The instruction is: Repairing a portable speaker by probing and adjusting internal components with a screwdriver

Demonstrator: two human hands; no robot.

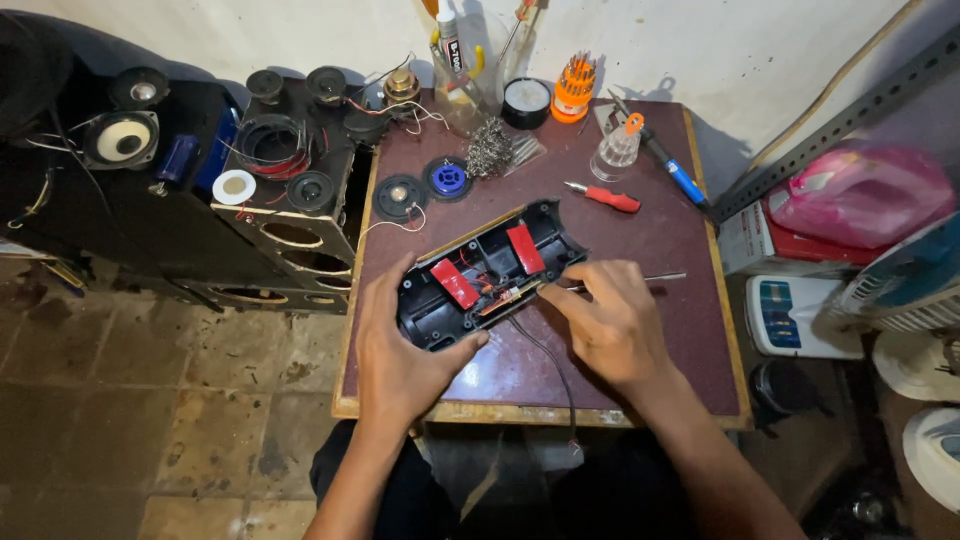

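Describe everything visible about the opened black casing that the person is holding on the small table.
The black casing is a long, rounded plastic shell lying open side up, set diagonally on the maroon table. Inside are two red blocks, thin wires and a small board near the middle. A dark cable trails from it toward the table's front edge. The left hand grips its near end; the right hand pinches at the parts inside.

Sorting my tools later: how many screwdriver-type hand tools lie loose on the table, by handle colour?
Red-handled screwdriver: 1
Blue-handled tool: 1
Total: 2
The orange rack of bits is left out. The left hand steadies the black casing; the right hand reaches inside.
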